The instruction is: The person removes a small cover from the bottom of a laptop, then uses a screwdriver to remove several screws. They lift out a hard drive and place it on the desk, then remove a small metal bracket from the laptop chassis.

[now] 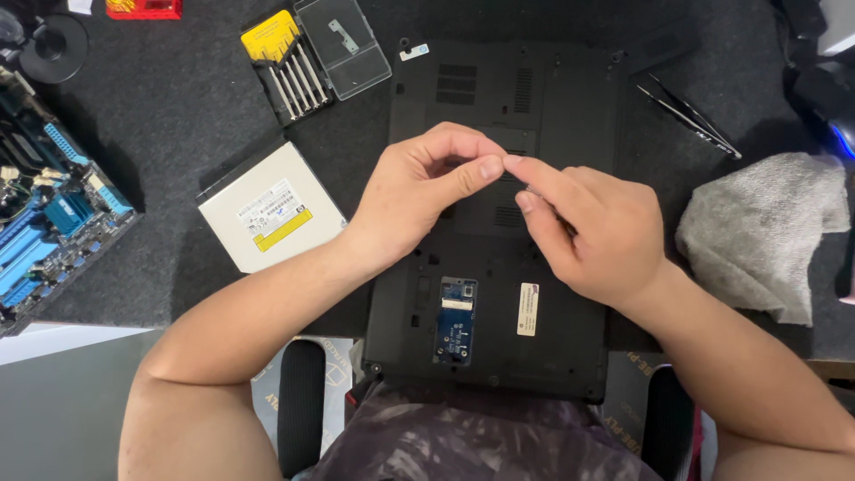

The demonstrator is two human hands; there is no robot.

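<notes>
Dark grey felt covers the desk [178, 107], and a black laptop [499, 294] lies on it upside down, its base facing up, directly in front of the person. Both hands meet over the middle of that base. The left hand [423, 191] is curled, thumb pressed toward the forefinger, and the right hand [592, 227] comes in from the other side with its forefinger tip touching the left thumb tip. Whatever sits between the fingertips is too small to make out, so I cannot tell whether either hand grips anything. Lower on the laptop an open bay shows a small blue circuit board [456, 319], with a white sticker [528, 309] just beside it. Left of the laptop lies a flat silver-white disc drive [270, 216] with a yellow stripe on its label. Above the drive is a set of small screwdrivers [287, 67] in a yellow-topped holder, and just beside it a clear plastic lid [343, 46]. At the far left edge sits a computer motherboard [49, 205] with blue slots. Right of the laptop, black tweezers [690, 118] lie at a slant, and a crumpled grey cloth [766, 232] rests near the right forearm. The person's patterned shirt [472, 436] shows at the bottom.
</notes>
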